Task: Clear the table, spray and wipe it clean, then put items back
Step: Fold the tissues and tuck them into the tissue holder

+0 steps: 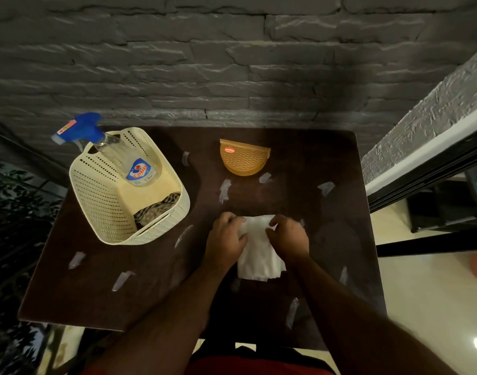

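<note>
Currently both your hands work a stack of white paper napkins (260, 255) at the centre-front of the dark brown table (156, 299). Your left hand (225, 240) has its fingers curled over the stack's upper-left corner w/ the thumb against the left edge. Your right hand (289, 239) has its fingers curled over the upper-right corner, thumb across the top sheet. Grip = both hands hold the napkins; the lower end of the stack lies fanned between your forearms. Cannot tell if the stack is lifted off the surface or resting on it.

Ref. positions:
- Cream perforated plastic basket (102, 201): rear-left of the table, tilted, well apart from the hands.
- Colin spray bottle (135, 165): inside the basket, leaning back-left; its blue trigger head (79, 128) projects over the rim.
- Patterned cloth (157, 208): bunched in the basket's near-right corner.
- Orange semicircular napkin holder (244, 158): rear-centre, flat edge toward the wall, apart from the napkins.
- Whitish smears/scraps (224, 190): scattered across the tabletop, incl. the left-front and right edges. Material cannot be determined.

Grey stone-pattern wall (232, 63) sits behind the table.
</note>
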Available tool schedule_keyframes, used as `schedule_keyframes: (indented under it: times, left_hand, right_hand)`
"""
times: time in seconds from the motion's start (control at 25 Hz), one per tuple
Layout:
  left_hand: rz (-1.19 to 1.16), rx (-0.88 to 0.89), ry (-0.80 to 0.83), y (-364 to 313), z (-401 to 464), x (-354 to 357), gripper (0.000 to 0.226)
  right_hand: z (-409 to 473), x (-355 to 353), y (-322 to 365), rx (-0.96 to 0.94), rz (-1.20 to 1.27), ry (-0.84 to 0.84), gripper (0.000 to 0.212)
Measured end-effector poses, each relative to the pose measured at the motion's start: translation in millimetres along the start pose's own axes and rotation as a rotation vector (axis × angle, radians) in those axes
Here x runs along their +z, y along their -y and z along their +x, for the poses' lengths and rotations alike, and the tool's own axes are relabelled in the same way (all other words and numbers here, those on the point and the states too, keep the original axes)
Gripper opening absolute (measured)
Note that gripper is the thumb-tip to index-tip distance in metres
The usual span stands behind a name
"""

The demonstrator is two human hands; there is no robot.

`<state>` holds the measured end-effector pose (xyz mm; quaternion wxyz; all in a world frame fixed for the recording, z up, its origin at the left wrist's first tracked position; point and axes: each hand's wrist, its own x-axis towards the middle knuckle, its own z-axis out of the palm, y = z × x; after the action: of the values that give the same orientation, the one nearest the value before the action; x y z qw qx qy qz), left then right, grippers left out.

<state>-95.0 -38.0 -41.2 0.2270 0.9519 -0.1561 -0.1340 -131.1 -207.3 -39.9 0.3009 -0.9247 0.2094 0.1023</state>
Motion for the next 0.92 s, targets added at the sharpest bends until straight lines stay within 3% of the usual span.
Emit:
schedule_keyframes:
  times: [0.16,0.28,0.52,0.64,0.72,0.92]
  left_hand:
    - [-0.028,0.028,-0.060,-1,52,-35,0.042]
    - [0.002,0.045,-0.061,-2,98,-63,0.045]
    - [0.231,0.064,0.156,3,171,-86,0.071]
    - [0.351,0.059,0.311,12,194,-79,0.084]
    - [0.367,0.058,0.308,16,202,-72,0.077]
    - [0.386,0.163,0.144,22,215,-76,0.047]
  right_hand:
    - [47,-19,39,-0.115,-0.026,-0.032,0.011]
    - [80,-36,66,-0.163,-0.065,-0.064,0.017]
    - [133,-53,97,-0.177,-0.378,0.074,0.060]
    - [155,-40,102,-0.175,-0.358,0.127,0.088]
    - [166,-28,102,-0.170,-0.362,0.192,0.098]
    - [179,-9,86,-0.201,-0.360,0.090,0.060]
